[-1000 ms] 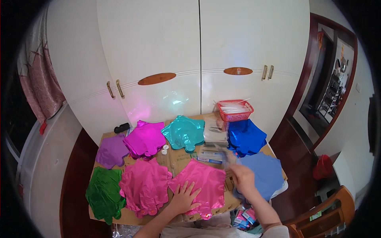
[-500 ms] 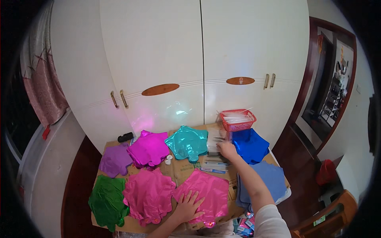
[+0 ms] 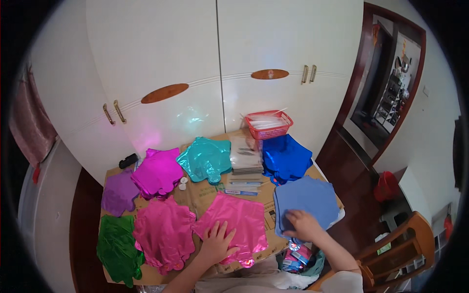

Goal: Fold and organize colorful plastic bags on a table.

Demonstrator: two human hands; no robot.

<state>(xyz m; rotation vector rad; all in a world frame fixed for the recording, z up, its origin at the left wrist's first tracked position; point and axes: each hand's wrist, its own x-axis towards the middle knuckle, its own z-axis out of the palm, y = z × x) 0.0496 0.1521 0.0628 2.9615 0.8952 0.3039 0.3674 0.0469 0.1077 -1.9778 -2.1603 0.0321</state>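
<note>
My left hand (image 3: 218, 242) lies flat, fingers spread, on a pink foil balloon (image 3: 244, 222), uninflated, at the front middle of the cardboard-covered table. My right hand (image 3: 304, 225) is over the near left part of a stack of flat blue-grey foil sheets (image 3: 310, 198), fingers slightly bent and apart; nothing shows in them. Behind the pink balloon lie a pile of clear plastic packets (image 3: 245, 154) and thin strips with a blue-and-white label (image 3: 241, 192). A shiny blue foil pile (image 3: 286, 158) sits right of the packets.
Flat foil piles in teal (image 3: 205, 158), magenta (image 3: 157, 171), purple (image 3: 119, 193), green (image 3: 117, 249) and pink (image 3: 164, 234) cover the left side. A red basket (image 3: 268, 131) of white sticks stands at the back. A wooden chair (image 3: 398, 249) is at the right.
My right hand has moved from the clear packets toward me and right, onto the blue-grey stack. My left hand stays on the pink balloon. The view has shifted.
</note>
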